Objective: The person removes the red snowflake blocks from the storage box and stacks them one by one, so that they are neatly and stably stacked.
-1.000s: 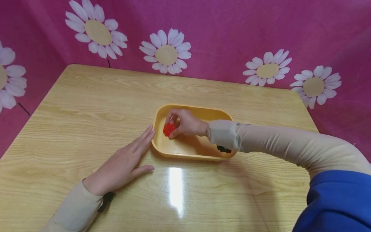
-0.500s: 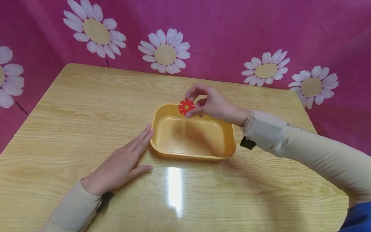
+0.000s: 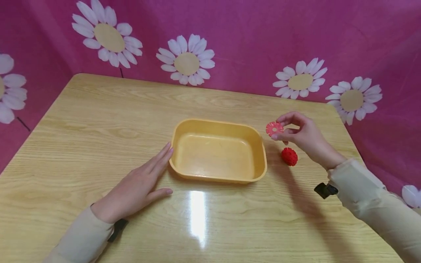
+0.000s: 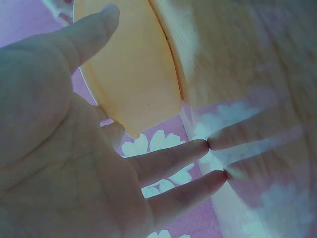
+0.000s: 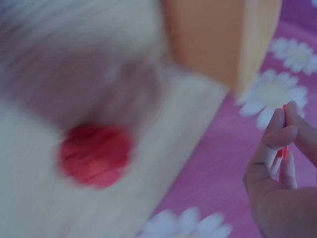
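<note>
My right hand (image 3: 306,135) pinches a flat red notched disc (image 3: 274,129) with a hole in its middle, held above the table right of the basin. Just below that hand a stack of red notched discs (image 3: 289,156) lies on the table; it shows blurred in the right wrist view as a red pile (image 5: 96,155). The yellow plastic basin (image 3: 213,155) has nothing inside. My left hand (image 3: 138,186) lies with straight fingers, its fingertips at the basin's left rim. In the left wrist view the open palm (image 4: 74,163) faces the camera beside the basin wall (image 4: 131,64).
Under everything is a wood-grain table (image 3: 98,120) with a glossy light reflection near its front. A magenta cloth (image 3: 243,44) printed with white daisies hangs behind the table's back edge and along its sides.
My right hand has lifted the red disc out of the basin and carried it right, over the table. The stack of red discs has come into view. The left hand stays put.
</note>
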`<control>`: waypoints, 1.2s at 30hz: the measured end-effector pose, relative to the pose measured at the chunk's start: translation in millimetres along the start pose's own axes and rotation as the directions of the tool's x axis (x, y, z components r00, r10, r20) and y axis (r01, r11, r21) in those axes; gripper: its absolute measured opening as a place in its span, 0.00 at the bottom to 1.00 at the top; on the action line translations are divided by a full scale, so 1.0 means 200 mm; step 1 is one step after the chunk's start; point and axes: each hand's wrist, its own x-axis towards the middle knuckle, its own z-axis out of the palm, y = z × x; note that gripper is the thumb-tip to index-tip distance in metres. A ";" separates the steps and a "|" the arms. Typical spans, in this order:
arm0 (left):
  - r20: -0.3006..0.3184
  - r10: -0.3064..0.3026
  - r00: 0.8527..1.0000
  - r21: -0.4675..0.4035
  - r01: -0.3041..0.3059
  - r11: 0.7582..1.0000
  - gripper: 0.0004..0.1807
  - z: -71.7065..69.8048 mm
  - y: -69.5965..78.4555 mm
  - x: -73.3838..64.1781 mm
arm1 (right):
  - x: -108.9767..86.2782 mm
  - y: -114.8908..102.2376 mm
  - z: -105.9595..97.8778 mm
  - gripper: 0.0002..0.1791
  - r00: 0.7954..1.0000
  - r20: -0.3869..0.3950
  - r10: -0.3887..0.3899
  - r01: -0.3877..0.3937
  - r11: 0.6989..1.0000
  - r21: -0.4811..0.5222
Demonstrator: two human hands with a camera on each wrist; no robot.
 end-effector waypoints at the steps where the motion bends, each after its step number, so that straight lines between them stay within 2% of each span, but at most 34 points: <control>1: 0.000 0.000 1.000 0.000 0.000 1.000 0.52 0.00 0.00 0.00 | -0.01 0.05 -0.03 0.27 1.000 -0.009 0.024 -0.024 1.000 -0.020; 7: -0.001 0.000 1.000 -0.004 0.000 1.000 0.51 -0.01 0.00 0.00 | -0.09 0.34 -0.15 0.28 0.998 0.002 0.064 -0.063 0.997 -0.053; 12: 0.001 -0.002 1.000 -0.009 0.002 1.000 0.51 -0.01 0.00 0.00 | -0.10 0.46 -0.17 0.29 0.996 0.036 0.079 -0.076 0.995 -0.062; 21: -0.006 0.002 1.000 -0.011 -0.002 1.000 0.52 -0.01 -0.01 0.00 | -0.08 0.49 -0.16 0.33 0.989 0.060 0.135 -0.131 0.989 -0.071; 29: -0.010 0.004 1.000 -0.009 -0.004 1.000 0.52 -0.01 -0.01 0.00 | -0.11 0.51 -0.18 0.33 0.991 0.065 0.114 -0.111 0.993 -0.042; 36: -0.005 -0.001 1.000 -0.006 0.001 1.000 0.52 -0.01 -0.02 0.00 | -0.14 0.50 -0.17 0.27 0.998 0.039 0.059 -0.059 0.998 0.001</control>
